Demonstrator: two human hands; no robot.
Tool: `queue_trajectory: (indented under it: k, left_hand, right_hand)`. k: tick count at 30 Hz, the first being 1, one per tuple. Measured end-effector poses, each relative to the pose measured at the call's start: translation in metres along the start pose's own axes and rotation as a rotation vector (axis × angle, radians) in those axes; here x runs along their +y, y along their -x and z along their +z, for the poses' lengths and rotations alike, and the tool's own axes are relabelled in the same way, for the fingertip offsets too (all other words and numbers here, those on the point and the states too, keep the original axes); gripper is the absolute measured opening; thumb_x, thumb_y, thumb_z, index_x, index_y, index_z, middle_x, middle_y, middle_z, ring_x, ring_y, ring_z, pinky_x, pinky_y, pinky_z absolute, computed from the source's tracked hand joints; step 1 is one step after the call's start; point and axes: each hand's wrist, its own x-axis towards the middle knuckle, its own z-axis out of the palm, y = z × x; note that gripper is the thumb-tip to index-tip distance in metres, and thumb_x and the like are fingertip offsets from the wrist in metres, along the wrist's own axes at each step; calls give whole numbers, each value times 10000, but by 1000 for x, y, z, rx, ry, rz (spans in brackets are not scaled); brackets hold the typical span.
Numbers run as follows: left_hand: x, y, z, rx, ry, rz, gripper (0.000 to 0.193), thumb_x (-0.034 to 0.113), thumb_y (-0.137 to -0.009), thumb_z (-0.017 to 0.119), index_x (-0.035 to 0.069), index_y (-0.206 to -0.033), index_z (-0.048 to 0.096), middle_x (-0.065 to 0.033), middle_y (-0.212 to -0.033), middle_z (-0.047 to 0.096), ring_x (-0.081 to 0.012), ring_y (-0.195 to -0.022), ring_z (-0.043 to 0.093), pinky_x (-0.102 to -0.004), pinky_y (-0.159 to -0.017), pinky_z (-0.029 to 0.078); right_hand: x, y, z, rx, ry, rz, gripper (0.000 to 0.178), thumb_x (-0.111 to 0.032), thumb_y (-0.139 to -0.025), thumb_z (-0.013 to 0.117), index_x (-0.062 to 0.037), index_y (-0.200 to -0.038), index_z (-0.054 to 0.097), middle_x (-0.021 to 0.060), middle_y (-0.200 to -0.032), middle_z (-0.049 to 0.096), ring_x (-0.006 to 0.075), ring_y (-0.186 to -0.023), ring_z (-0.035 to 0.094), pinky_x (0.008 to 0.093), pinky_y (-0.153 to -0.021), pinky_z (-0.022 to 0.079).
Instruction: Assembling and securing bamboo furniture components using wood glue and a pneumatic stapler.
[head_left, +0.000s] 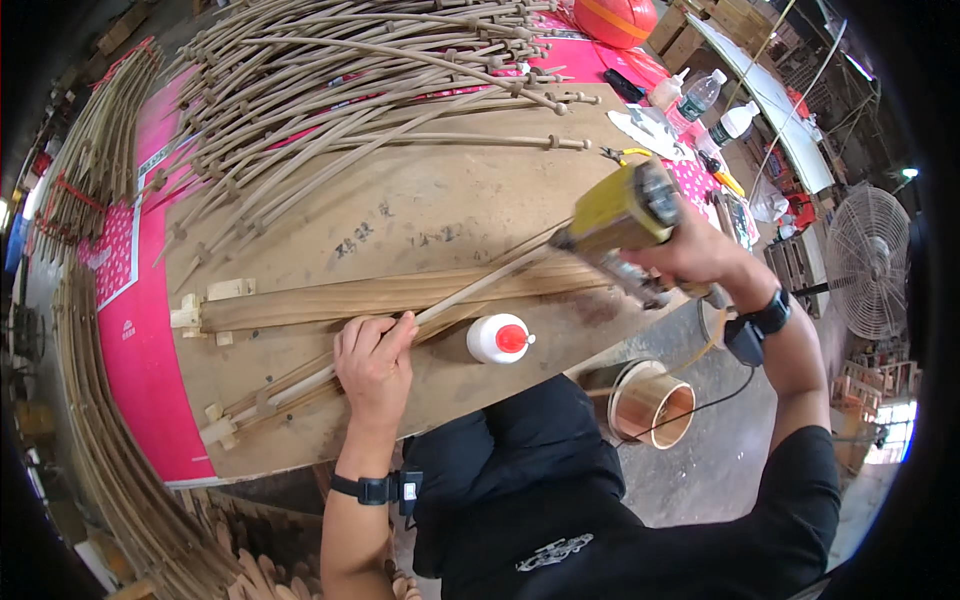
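Note:
My right hand (690, 250) grips a yellow nail gun (610, 212), slightly blurred, at the right of the board. Its nose is close to the upper right end of a pale wooden rod (480, 288); whether they touch I cannot tell. My left hand (375, 362) is closed on this rod, which slants across the board among thin brown strips. Behind it lies a wide brown wooden slat (330, 300), its left end in a small pale wooden block (187, 316). A white bottle with a red cap (498, 339) lies just right of my left hand.
Many curved wooden rods with small knobs (380, 90) pile up along the far side. Pliers (628, 155), plastic bottles (702, 95) and a red round object (615, 18) are at the far right. A copper-coloured bucket (652, 408), a hose and a fan (868, 262) stand beyond the board's right edge.

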Motion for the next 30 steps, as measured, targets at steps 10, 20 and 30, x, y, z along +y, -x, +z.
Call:
queue_trajectory:
  k: [10,20,30]
  left_hand:
    - [1,0,1,3,49,-11,236,99,-776,841,138,-1006,809,6,-886,677,-234,-921,637,-404,-806,478]
    - [3,-2,-1,2,47,-18,228,109,-777,840,136,-1001,807,1,-883,676,-233,-923,638,-407,-792,477]
    - [2,-1,0,5,45,-10,220,109,-776,842,130,-992,807,-3,-871,669,-235,-901,632,-404,-784,480]
  right_hand:
    - [-27,-32,47,-177,278,-201,424,-271,-845,842,-5,-1160,742,159,-999,780,254,-885,726,390,-860,560]
    - [-15,-40,47,-196,261,-253,437,-245,-846,840,-11,-1200,734,163,-1032,779,268,-907,731,394,-883,566]
    - [-9,-43,50,-186,287,-305,470,-257,-854,835,-22,-1242,713,171,-1067,774,291,-935,730,393,-897,567]
